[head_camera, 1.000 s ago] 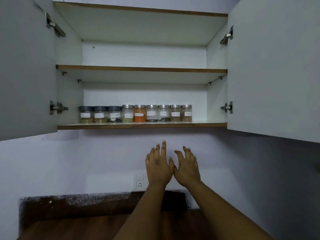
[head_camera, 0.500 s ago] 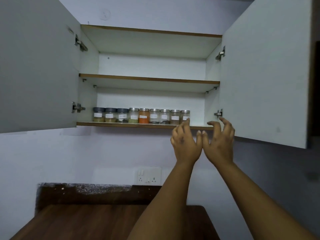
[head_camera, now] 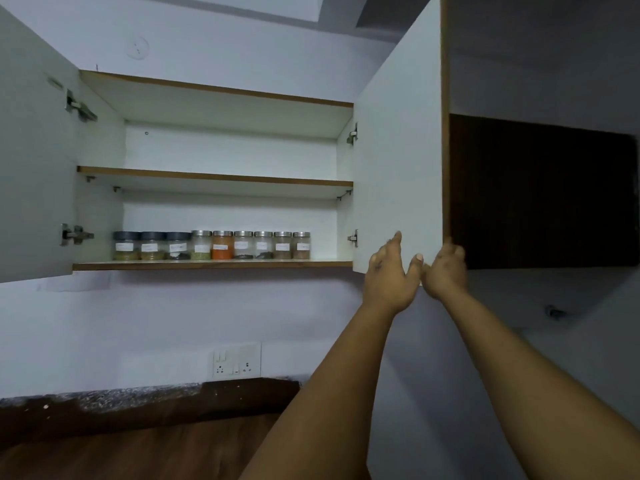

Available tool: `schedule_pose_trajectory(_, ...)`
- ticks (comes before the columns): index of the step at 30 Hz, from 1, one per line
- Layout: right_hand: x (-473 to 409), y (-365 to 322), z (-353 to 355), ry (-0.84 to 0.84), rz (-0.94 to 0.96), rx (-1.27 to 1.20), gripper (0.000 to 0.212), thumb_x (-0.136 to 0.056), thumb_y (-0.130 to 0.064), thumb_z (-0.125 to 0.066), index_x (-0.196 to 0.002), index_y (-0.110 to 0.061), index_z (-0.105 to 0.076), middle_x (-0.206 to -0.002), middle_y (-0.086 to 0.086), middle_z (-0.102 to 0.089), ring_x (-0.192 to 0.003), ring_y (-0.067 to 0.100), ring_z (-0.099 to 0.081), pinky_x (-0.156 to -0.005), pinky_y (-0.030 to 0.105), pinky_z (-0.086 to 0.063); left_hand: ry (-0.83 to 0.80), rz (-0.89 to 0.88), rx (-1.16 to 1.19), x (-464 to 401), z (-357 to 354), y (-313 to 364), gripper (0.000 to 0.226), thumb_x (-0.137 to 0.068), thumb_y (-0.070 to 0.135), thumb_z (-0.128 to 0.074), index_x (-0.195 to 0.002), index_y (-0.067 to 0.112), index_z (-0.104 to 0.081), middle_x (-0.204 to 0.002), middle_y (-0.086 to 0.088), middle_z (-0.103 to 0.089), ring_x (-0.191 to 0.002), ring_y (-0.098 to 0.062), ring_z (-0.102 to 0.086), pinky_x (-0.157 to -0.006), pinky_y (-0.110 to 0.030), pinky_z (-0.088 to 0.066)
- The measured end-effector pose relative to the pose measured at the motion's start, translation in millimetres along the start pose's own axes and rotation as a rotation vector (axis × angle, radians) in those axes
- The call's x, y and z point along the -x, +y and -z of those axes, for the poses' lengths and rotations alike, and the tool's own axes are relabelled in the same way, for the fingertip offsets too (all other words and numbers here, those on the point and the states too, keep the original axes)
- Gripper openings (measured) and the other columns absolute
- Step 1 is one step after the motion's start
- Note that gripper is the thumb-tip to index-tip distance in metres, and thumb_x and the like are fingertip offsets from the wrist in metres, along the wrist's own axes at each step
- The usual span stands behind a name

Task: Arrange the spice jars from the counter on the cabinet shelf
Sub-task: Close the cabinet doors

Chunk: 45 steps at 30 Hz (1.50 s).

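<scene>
Several labelled spice jars (head_camera: 211, 247) stand in one row on the cabinet's lower shelf (head_camera: 207, 265): three dark-lidded ones on the left, silver-lidded ones to their right, among them an orange-filled jar (head_camera: 222, 247). Both my arms reach up to the open right cabinet door (head_camera: 398, 150). My left hand (head_camera: 389, 275) lies with straight fingers against the door's inner face near its bottom corner. My right hand (head_camera: 446, 271) grips the door's lower outer edge, its fingers curled round to the far side. Neither hand holds a jar.
The left cabinet door (head_camera: 31, 161) hangs open. The upper shelf (head_camera: 214, 177) holds nothing. A dark cabinet (head_camera: 540, 192) adjoins on the right. Below are a wall socket plate (head_camera: 236, 360) and a dark wooden counter (head_camera: 138, 455) with a stone backsplash.
Both hands rose from below the shelf and moved right onto the right door's lower corner. The view has swung right, and the door now stands closer to edge-on.
</scene>
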State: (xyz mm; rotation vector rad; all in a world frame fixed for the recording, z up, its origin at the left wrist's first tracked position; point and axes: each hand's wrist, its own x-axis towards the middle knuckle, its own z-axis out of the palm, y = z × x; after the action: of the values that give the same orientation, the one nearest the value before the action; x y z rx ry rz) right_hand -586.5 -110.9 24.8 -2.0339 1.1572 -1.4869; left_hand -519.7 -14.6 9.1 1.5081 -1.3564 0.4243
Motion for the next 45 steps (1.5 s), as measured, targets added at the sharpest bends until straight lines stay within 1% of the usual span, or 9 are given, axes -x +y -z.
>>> schedule_pose_trajectory(2, 3.3, 0.3, 1.3, 0.058, 0.032, 0.023, 0.058, -0.090, -0.008, -0.062, -0.142, -0.009, -0.035, -0.140, 0.018, -0.042, -0.117, 0.036, -0.052, -0.089, 0.045, -0.051, -0.012, 0.015, -0.019, 2.7, 1.1, -1.3, 0.064, -0.101, 0.046, -0.039, -0.155, 0.018, -0.017, -0.160, -0.004, -0.026, -0.147, -0.023, -0.023, -0.117, -0.038, -0.023)
schedule_pose_trajectory(7, 28.1, -26.4, -5.8, 0.102, 0.117, -0.186, 0.049, -0.097, -0.017, -0.053, -0.142, -0.014, -0.036, -0.131, 0.011, -0.057, -0.112, 0.031, -0.059, -0.083, 0.038, -0.050, 0.030, 0.092, 0.024, 10.1, 16.8, -15.5, 0.062, -0.101, 0.047, -0.039, -0.154, 0.017, -0.024, -0.158, -0.004, -0.032, -0.143, -0.024, -0.032, -0.117, -0.038, -0.027)
schedule_pose_trajectory(13, 69.1, -73.9, -73.0, -0.226, 0.361, -0.460, 0.044, -0.104, -0.034, -0.031, -0.148, -0.030, -0.032, -0.127, 0.006, -0.062, -0.113, 0.024, -0.061, -0.093, 0.037, -0.052, 0.234, 0.124, 0.053, 8.6, 60.2, -66.2, 0.051, -0.101, 0.047, -0.039, -0.142, 0.019, -0.046, -0.141, -0.005, -0.049, -0.130, -0.020, -0.048, -0.101, -0.029, -0.039)
schedule_pose_trajectory(21, 66.9, -136.3, -220.9, -0.396, 0.759, -0.051, 0.062, -0.099, -0.028, -0.050, -0.153, -0.030, -0.020, -0.156, -0.003, -0.030, -0.146, 0.020, -0.024, -0.112, 0.041, -0.030, 0.348, 0.288, -0.065, -23.4, 140.6, -203.0, 0.060, -0.101, 0.047, -0.040, -0.149, 0.013, -0.035, -0.153, -0.008, -0.038, -0.139, -0.025, -0.038, -0.115, -0.041, -0.033)
schedule_pose_trajectory(26, 44.5, -151.4, -334.7, -0.313, 0.876, 0.147, 0.064, -0.100, -0.031, -0.046, -0.155, -0.026, -0.014, -0.163, -0.006, -0.012, -0.150, 0.015, -0.009, -0.118, 0.041, -0.015, 0.240, 0.356, 0.171, -52.9, 177.7, -295.8, 0.057, -0.103, 0.032, -0.042, -0.154, 0.023, -0.021, -0.155, -0.002, -0.037, -0.140, -0.023, -0.039, -0.114, -0.040, -0.036)
schedule_pose_trajectory(32, 34.0, -155.5, -442.9, -0.295, 0.674, 0.132, 0.065, -0.101, -0.047, -0.035, -0.156, -0.024, -0.010, -0.164, -0.004, -0.005, -0.151, 0.019, -0.004, -0.119, 0.041, -0.013, 0.100, 0.377, 0.249, -97.0, 211.1, -384.0, 0.048, -0.103, 0.026, -0.042, -0.150, 0.024, -0.033, -0.150, -0.001, -0.043, -0.129, -0.017, -0.045, -0.111, -0.036, -0.037)
schedule_pose_trajectory(36, 26.1, -154.8, -481.3, -0.302, 0.688, 0.173, 0.067, -0.100, -0.046, -0.037, -0.156, -0.023, -0.008, -0.164, -0.004, -0.002, -0.151, 0.019, -0.004, -0.119, 0.040, -0.010, 0.125, 0.331, 0.200, -119.1, 213.9, -423.4, 0.047, -0.101, 0.022, -0.046, -0.148, 0.019, -0.039, -0.142, -0.001, -0.051, -0.106, -0.003, -0.049, -0.085, -0.013, -0.039)
schedule_pose_trajectory(40, 16.2, -158.9, -499.8, -0.287, 0.679, 0.179, 0.070, -0.099, -0.045, -0.041, -0.156, -0.026, -0.005, -0.164, -0.006, -0.002, -0.150, 0.018, -0.005, -0.119, 0.039, -0.009, 0.067, 0.279, 0.091, -128.8, 209.8, -448.3, 0.056, -0.101, 0.024, -0.045, -0.153, 0.016, -0.026, -0.155, -0.004, -0.035, -0.140, -0.020, -0.037, -0.113, -0.034, -0.033)
schedule_pose_trajectory(45, 8.0, -144.1, -512.6, -0.230, 0.741, 0.256, 0.076, -0.098, -0.047, -0.039, -0.153, -0.033, 0.010, -0.161, -0.012, 0.012, -0.150, 0.014, 0.004, -0.119, 0.042, -0.005, 0.123, 0.184, -0.035, -127.1, 202.9, -470.6, 0.054, -0.102, 0.018, -0.041, -0.153, 0.014, -0.025, -0.157, -0.006, -0.032, -0.143, -0.022, -0.032, -0.115, -0.035, -0.031)
